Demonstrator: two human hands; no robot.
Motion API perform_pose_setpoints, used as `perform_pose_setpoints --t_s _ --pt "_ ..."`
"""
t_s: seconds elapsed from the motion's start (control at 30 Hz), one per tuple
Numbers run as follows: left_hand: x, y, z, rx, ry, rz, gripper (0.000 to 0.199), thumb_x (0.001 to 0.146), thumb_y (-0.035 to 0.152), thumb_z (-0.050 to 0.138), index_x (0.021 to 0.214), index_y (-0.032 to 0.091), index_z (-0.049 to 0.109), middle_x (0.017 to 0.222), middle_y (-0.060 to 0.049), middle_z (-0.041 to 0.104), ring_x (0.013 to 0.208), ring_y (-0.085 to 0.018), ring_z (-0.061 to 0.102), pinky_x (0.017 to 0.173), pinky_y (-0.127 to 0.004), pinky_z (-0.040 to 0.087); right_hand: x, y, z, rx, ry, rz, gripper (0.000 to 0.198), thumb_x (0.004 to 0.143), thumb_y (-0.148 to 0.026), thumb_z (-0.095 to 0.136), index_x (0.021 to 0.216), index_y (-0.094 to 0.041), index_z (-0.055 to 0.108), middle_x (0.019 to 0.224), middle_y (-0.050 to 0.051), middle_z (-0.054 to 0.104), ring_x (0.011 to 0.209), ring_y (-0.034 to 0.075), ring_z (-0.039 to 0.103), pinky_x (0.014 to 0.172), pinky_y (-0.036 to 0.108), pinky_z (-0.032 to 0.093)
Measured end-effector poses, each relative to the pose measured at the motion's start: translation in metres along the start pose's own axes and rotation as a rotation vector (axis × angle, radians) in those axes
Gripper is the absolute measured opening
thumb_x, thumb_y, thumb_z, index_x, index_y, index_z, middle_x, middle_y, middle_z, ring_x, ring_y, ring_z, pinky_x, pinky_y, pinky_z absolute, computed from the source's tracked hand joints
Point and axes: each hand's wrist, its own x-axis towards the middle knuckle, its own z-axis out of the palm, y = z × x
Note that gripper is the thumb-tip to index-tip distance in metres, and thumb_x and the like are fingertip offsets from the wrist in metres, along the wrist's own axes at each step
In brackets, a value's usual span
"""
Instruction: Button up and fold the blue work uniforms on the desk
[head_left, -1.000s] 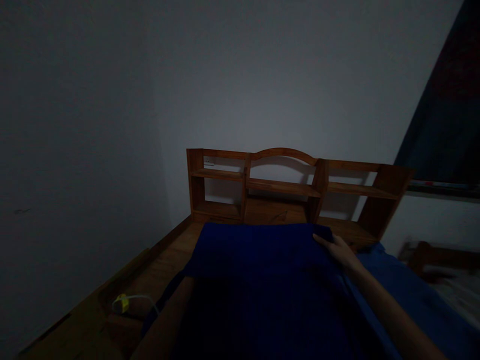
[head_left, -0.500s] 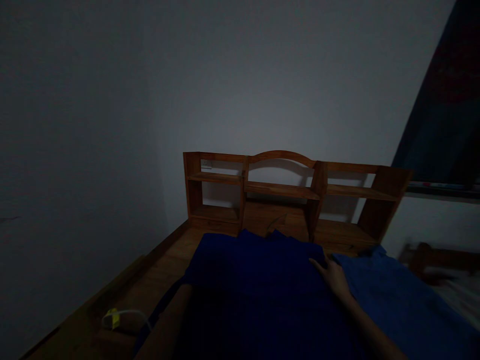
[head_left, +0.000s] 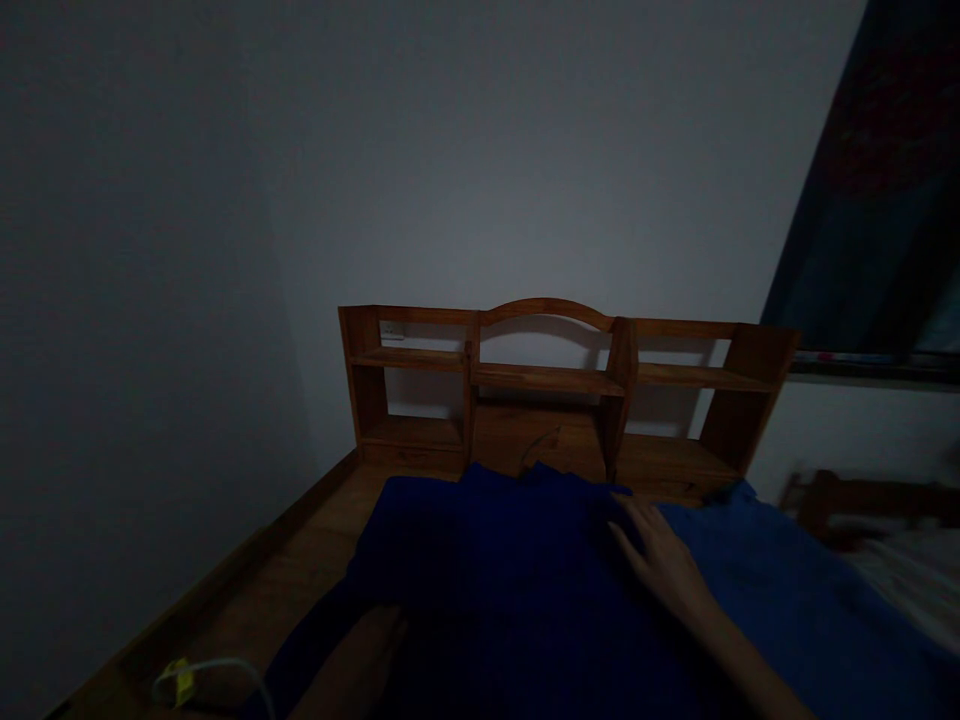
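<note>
A dark blue garment [head_left: 510, 560], apparently a shirt, lies spread on a wooden surface, its upper edge close to the shelf unit. My right hand [head_left: 664, 560] rests on the garment's upper right part, thumb and fingers apart, holding nothing that I can see. Over the lower left part of the same garment is my left hand [head_left: 375, 640]; its fingers are mostly lost in shadow, so their grip does not show. To the right lies a lighter blue cloth [head_left: 780, 580], close beside my right forearm.
A wooden shelf unit [head_left: 551, 380] stands behind the garment against the pale wall [head_left: 450, 180]. At lower left, a white cable with a yellow tag [head_left: 182, 680] lies near the wooden surface's [head_left: 322, 545] edge. A dark curtain [head_left: 862, 200] hangs at right. The light is dim.
My left hand has moved down and slightly right relative to the garment's edge. The right hand has shifted a little, its fingers still apart. The view has turned slightly right.
</note>
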Motion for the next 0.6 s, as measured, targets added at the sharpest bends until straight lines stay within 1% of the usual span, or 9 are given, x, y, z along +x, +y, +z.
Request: perform_pose_setpoints --t_s 0.1,0.17,0.23,0.3,0.33,0.4,0.47,0.5,0.6 --pt "0.005 0.004 -0.003 -0.100 0.028 -0.033 0.037 0.094 0.036 0.030 0.125 0.029 0.049 0.120 -0.002 0.058 0.111 -0.020 0.054 0.089 -0.033 0.048 0.013 -0.036 0.013 0.089 -0.153 -0.070 0.053 0.090 -0.049 0.036 0.139 -0.027 0.035 0.145 0.003 0.031 0.134 0.022 0.025 0.111 0.040 0.021" --pt "0.022 0.005 -0.001 -0.183 0.098 -0.048 0.044 0.095 0.032 0.018 0.135 0.029 0.038 0.131 -0.001 0.051 0.121 -0.018 0.046 0.099 -0.032 0.041 0.022 -0.056 0.032 0.097 -0.279 -0.119 0.056 0.091 -0.053 0.032 0.141 -0.028 0.030 0.149 0.001 0.021 0.137 0.022 0.016 0.112 0.042 0.016" --pt "0.043 -0.006 0.009 -0.190 0.133 -0.043 0.046 0.094 0.033 0.024 0.139 0.025 0.032 0.142 -0.003 0.038 0.132 -0.019 0.033 0.107 -0.038 0.030 0.027 -0.064 0.054 0.069 -0.391 -0.154 0.057 0.091 -0.056 0.027 0.142 -0.031 0.027 0.150 -0.001 0.016 0.139 0.023 0.009 0.112 0.044 0.011" --pt "0.057 -0.030 0.027 -0.066 0.017 -0.035 0.045 0.092 0.033 0.033 0.136 0.025 0.038 0.146 -0.006 0.031 0.135 -0.024 0.024 0.107 -0.046 0.025 0.025 -0.059 0.072 0.018 -0.462 -0.148 0.058 0.090 -0.058 0.023 0.142 -0.031 0.024 0.150 -0.001 0.014 0.139 0.023 0.007 0.112 0.046 0.009" --pt "0.058 -0.047 0.038 0.000 -0.060 -0.051 0.043 0.091 0.031 0.037 0.133 0.025 0.043 0.146 -0.007 0.030 0.136 -0.026 0.023 0.106 -0.049 0.024 0.023 -0.052 0.079 -0.007 -0.477 -0.131 0.059 0.090 -0.059 0.022 0.142 -0.031 0.024 0.150 0.000 0.014 0.139 0.023 0.006 0.112 0.046 0.008" --pt "0.053 -0.083 0.060 0.123 -0.179 0.003 0.043 0.088 0.016 0.035 0.126 0.031 0.050 0.147 -0.002 0.027 0.137 -0.025 0.017 0.106 -0.053 0.021 0.017 -0.036 0.088 -0.045 -0.471 -0.094 0.060 0.090 -0.059 0.021 0.143 -0.030 0.022 0.150 0.001 0.013 0.139 0.022 0.007 0.112 0.046 0.009" --pt "0.041 -0.114 0.077 0.226 -0.198 0.006 0.052 0.086 0.007 0.032 0.128 0.033 0.048 0.148 -0.001 0.023 0.138 -0.025 0.014 0.106 -0.055 0.018 0.012 -0.023 0.091 -0.071 -0.442 -0.066 0.062 0.089 -0.060 0.022 0.143 -0.029 0.021 0.151 0.002 0.013 0.139 0.022 0.007 0.112 0.046 0.008" --pt "0.035 -0.125 0.083 0.269 -0.200 -0.023 0.054 0.085 0.005 0.031 0.128 0.032 0.047 0.148 -0.003 0.022 0.138 -0.026 0.014 0.105 -0.056 0.018 0.010 -0.020 0.092 -0.082 -0.427 -0.053 0.063 0.089 -0.061 0.023 0.143 -0.029 0.022 0.150 0.002 0.013 0.139 0.023 0.007 0.112 0.046 0.008" --pt "0.024 -0.138 0.086 0.352 -0.166 -0.119 0.054 0.084 0.005 0.031 0.129 0.028 0.048 0.146 -0.007 0.027 0.136 -0.029 0.018 0.104 -0.057 0.019 0.001 -0.018 0.088 -0.125 -0.368 0.002 0.063 0.088 -0.061 0.026 0.141 -0.029 0.028 0.150 0.003 0.018 0.138 0.024 0.008 0.111 0.049 0.003"
